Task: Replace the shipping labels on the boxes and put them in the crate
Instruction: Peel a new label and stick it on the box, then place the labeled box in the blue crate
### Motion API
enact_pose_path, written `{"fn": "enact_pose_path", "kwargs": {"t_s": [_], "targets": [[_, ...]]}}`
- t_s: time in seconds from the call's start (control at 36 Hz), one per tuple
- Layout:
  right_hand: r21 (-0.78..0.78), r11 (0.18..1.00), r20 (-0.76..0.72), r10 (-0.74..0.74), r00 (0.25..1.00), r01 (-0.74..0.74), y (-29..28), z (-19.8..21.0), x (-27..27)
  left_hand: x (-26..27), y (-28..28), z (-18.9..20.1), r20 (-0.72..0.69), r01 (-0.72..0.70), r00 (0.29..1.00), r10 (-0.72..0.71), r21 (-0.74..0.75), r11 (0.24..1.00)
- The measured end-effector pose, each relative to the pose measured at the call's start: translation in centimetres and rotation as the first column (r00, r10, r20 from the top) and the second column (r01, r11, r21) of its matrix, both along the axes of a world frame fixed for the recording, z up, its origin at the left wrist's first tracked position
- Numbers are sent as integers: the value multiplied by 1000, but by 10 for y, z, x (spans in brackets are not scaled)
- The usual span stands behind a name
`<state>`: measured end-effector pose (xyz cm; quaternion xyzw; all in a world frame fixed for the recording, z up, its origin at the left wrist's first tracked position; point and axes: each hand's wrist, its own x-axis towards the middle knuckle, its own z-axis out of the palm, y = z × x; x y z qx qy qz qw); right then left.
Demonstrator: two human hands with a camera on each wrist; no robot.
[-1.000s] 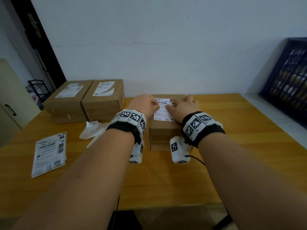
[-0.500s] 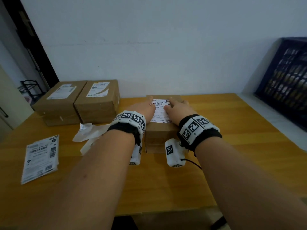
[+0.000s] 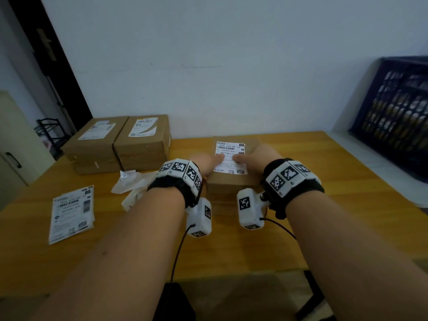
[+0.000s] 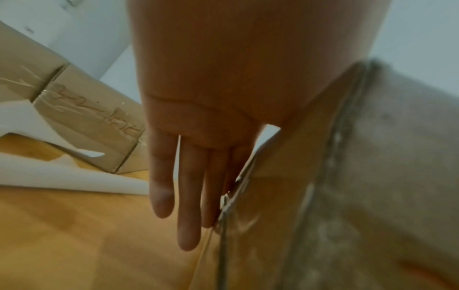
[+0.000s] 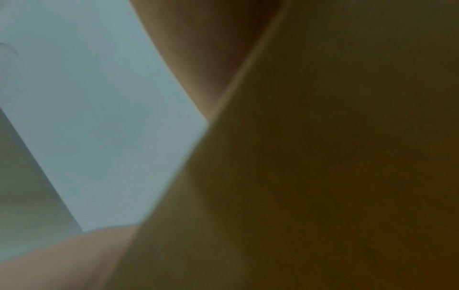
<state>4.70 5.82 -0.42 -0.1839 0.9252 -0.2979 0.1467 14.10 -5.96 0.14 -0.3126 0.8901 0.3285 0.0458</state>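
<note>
A label stack [image 3: 71, 213] lies at nine o'clock on the table [image 3: 324, 228]; peeled backing [image 3: 132, 186] sits beside it, two boxes [image 3: 120, 144] at eleven; the centre box [image 3: 231, 181] carries a fresh label [image 3: 230, 149] — the left hand [image 3: 205, 163] presses it, fingers straight down the box side; the right hand [image 3: 257, 158] rests there too, its grip unclear; the crate [image 3: 393, 114] stands at two o'clock.
</note>
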Motion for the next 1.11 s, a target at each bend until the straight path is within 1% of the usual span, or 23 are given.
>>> {"fn": "enact_pose_path", "kwargs": {"t_s": [0.08,0.14,0.19,0.28,0.31,0.36,0.47,0.56,0.61,0.69,0.75,0.92,1.11], "targets": [[16,1000,21,18,1000,-19,9,3,7,2,6,-1,-18,-11,1000,11,28,1000],[-22,999,33,29,999,-28,17,5,11,5,6,-2,-49,-38,998,40,43,998],[-162,987,49,16,999,-8,25,7,14,9,3,-1,-124,-54,990,62,63,997],[-397,918,23,16,1000,-6,33,9,17,15,0,2,-243,-39,968,60,89,995],[-444,896,8,28,1000,-21,34,9,19,16,1,3,-286,-32,956,68,128,991],[-490,870,-7,54,999,-51,33,10,22,20,4,4,-369,-31,924,101,191,981],[-495,865,-12,86,996,-81,32,10,27,27,9,2,-454,-11,883,123,241,970],[-474,875,-4,111,994,-99,33,4,32,33,4,-5,-461,25,879,123,301,953],[-459,883,23,120,993,-96,35,-1,33,36,-2,-8,-456,71,885,91,325,943],[-448,889,59,134,989,-94,37,-8,34,41,-8,-9,-411,136,912,-1,300,944],[-456,884,70,148,987,-100,38,-10,33,43,-10,-8,-384,143,923,-28,275,951],[-502,861,108,157,982,-83,38,-12,34,44,-8,-9,-348,119,937,-12,286,951],[-539,837,91,166,982,-92,41,-12,36,43,-6,-12,-413,139,911,-11,282,949]]}}
